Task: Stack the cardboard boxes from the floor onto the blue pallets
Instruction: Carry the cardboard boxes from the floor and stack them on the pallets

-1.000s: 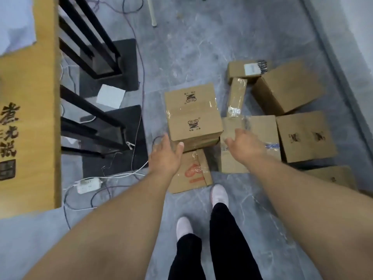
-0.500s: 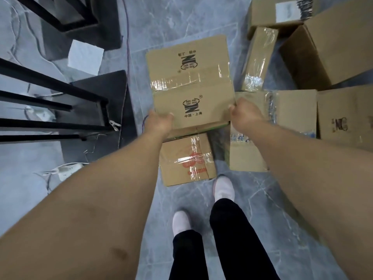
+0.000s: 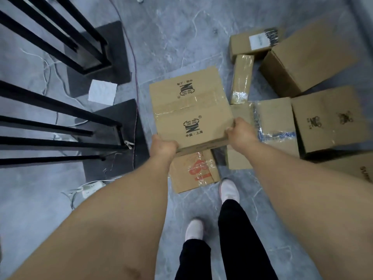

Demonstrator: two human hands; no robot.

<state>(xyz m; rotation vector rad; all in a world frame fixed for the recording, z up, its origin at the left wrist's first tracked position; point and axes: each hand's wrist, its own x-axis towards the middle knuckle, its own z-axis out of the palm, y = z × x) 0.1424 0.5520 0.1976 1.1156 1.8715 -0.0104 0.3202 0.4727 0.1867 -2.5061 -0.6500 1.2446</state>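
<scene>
A taped cardboard box with black logos (image 3: 189, 110) sits in the middle of the floor pile. My left hand (image 3: 162, 145) grips its near left corner, and my right hand (image 3: 240, 132) grips its near right edge, thumb on top. Under its near side lies a flat box with red print (image 3: 193, 172). A box with blue tape (image 3: 272, 126) lies right of my right hand. No blue pallet is in view.
Several more cardboard boxes lie at the right: a big one (image 3: 306, 55), one with dark stamps (image 3: 331, 122), a narrow taped one (image 3: 241, 79), a labelled one (image 3: 250, 44). Black metal table legs (image 3: 60, 126) and a power strip (image 3: 90, 189) with cables stand left. My feet (image 3: 229, 189) are below.
My hands reached the logo box and closed on its two near corners; one second ago they were open above the pile. The view has pulled back slightly since half a second ago.
</scene>
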